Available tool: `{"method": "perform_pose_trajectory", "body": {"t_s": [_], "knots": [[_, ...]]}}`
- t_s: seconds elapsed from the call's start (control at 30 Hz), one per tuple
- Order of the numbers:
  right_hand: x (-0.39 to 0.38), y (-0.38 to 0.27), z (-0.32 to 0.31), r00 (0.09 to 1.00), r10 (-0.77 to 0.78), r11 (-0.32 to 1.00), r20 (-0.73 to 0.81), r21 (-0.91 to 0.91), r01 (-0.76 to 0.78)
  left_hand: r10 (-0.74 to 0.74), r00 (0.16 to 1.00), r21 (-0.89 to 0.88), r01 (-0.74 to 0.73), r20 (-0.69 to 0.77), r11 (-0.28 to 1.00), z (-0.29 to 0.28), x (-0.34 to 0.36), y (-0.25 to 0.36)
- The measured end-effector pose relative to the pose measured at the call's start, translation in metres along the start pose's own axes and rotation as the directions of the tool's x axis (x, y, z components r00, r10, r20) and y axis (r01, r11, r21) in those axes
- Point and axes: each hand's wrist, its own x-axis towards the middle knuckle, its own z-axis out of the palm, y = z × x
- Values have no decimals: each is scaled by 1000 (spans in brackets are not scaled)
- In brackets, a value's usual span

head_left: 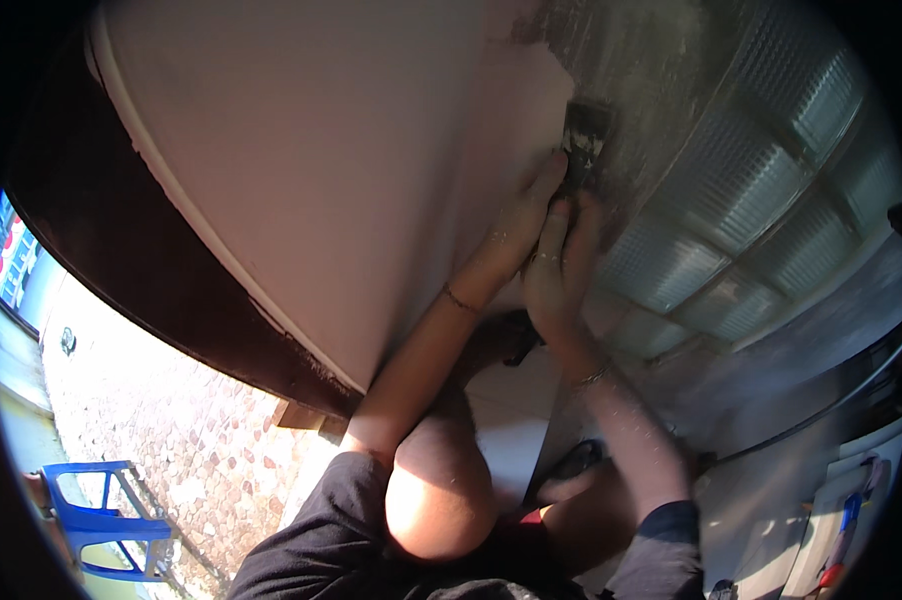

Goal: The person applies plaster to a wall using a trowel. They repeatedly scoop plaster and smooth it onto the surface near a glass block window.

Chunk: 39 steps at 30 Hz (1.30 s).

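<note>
A scraper (588,130) with a wide, dark, stained blade lies against the wall, where the pale pink paint (371,130) meets a bare grey patch (651,90). Both hands are together at its lower end, and its handle is hidden in them. My left hand (526,220) comes from the left, its fingers closed at the base of the blade. My right hand (559,265) is closed just below and to the right, pressed against the left one. Pale specks of dust dot both hands and my right forearm.
Glass blocks (741,190) fill the wall to the right. A dark brown band (171,270) borders the pink surface at left. Beyond it, a blue plastic stool (121,525) stands by sunlit stone paving (211,430). Hand tools (846,520) lie at lower right. My bent knee (441,490) is below.
</note>
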Motion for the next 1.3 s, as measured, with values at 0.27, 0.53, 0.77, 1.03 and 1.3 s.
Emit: {"method": "perform_pose_trajectory", "body": {"t_s": [0.27, 0.53, 0.77, 1.03, 1.3], "knots": [[-26, -2, -33, 948, 229, 971, 222, 17, -239, -143, 977, 31, 140, 159, 990, 2, -11, -27], [-34, 19, -22, 973, 88, 996, 215, -10, -88, -45, 999, 81, 42, 30, 996, -1, -5, -60], [-33, 13, -12, 928, 234, 968, 291, 24, -251, -162, 982, -195, 178, 96, 964, -1, -7, -39], [-33, 9, -6, 948, 195, 979, 251, 7, -203, -107, 986, -83, 118, 125, 990, -7, -3, -40], [-28, 12, -8, 970, 131, 984, 207, -144, -103, -56, 993, -102, 67, 105, 992, -5, 6, -49]]}}
